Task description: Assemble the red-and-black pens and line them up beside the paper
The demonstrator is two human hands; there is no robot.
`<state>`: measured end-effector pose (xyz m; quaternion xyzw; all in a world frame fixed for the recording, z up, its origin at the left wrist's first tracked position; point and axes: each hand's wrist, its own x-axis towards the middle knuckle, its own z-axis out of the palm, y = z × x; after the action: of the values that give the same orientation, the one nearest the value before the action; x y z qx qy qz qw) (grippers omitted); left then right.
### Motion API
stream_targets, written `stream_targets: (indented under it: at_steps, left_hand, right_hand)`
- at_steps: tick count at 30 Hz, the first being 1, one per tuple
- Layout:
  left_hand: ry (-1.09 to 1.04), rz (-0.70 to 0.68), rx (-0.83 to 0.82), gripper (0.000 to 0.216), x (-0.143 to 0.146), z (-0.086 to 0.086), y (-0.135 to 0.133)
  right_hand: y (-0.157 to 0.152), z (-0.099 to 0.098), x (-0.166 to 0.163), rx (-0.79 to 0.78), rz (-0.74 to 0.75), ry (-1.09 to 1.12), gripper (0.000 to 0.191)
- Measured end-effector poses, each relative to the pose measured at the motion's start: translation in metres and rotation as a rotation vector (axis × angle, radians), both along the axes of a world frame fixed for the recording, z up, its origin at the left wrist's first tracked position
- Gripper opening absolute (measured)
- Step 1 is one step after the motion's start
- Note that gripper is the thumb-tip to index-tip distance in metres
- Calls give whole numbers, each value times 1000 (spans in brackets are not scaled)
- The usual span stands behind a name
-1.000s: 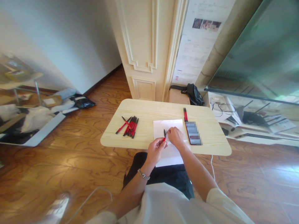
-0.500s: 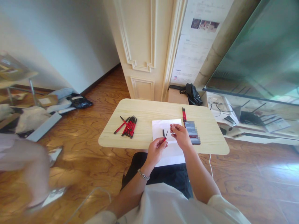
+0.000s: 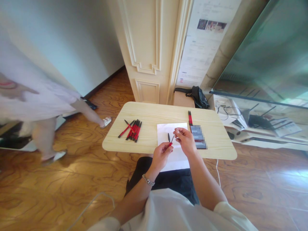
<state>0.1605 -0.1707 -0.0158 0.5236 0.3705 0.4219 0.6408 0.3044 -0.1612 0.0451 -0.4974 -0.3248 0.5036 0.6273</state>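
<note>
- The left hand (image 3: 161,156) is pinching a red pen barrel (image 3: 170,144) between its fingers, over the sheet of paper (image 3: 176,163) at the middle of the near edge of the bench (image 3: 149,112); a thin dark rod (image 3: 172,138) is protruding from the barrel towards the right.
- The right hand (image 3: 186,141) is hovering beside the rod's tip, fingers narrow and gathered; at this size, I cannot tell whether they are touching the rod or gripping a small part.
- Change noted: the right fingers are now standing closer to the rod's tip than half a second ago.
- Bearing on the work: both hands are attending to one end of the same pen, which, in my judgement, is sitting only partly assembled.
- A black piece (image 3: 168,137) is lying on the sheet, just left of the rod.
- A pile of red-and-black pens (image 3: 134,131) is lying towards the bench's left edge.
- Two pens (image 3: 190,118) are lying towards the far right corner, just beyond a phone (image 3: 197,137).
- A passer-by (image 3: 36,93) is newly appearing, walking beyond the left edge.
</note>
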Motion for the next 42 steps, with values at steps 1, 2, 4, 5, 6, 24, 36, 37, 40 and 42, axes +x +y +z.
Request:
stream_targets:
  at_steps: [1, 2, 4, 5, 6, 24, 36, 37, 40, 42]
  left_hand:
    - [0, 2, 5, 33, 0, 0, 0]
    - [1, 3, 11, 32, 1, 0, 0]
    - [4, 2, 18, 32, 1, 0, 0]
    - [5, 1, 19, 32, 1, 0, 0]
    - [6, 2, 18, 32, 1, 0, 0]
    - [6, -3, 8, 32, 0, -1, 1]
    - [-20, 13, -50, 33, 1, 7, -1]
    - [-23, 16, -52, 33, 1, 9, -1]
    - [-14, 19, -53, 32, 1, 11, -1]
    - [-3, 24, -61, 31, 0, 10, -2]
  right_hand:
    - [0, 0, 0, -1, 1, 0, 30]
    - [-1, 0, 0, -3, 2, 1, 30]
    - [-1, 0, 0, -5, 2, 7, 30]
    - [-1, 0, 0, -4, 2, 12, 30]
    - [-1, 0, 0, -2, 5, 16, 29]
    - [-3, -5, 1, -2, 35, -88, 32]
    - [-6, -20, 6, 5, 60, -404, 29]
    - [-7, -22, 5, 12, 69, -414, 28]
    - [-10, -28, 3, 15, 96, -442, 27]
    - [-12, -31, 3, 0, 108, -452, 28]
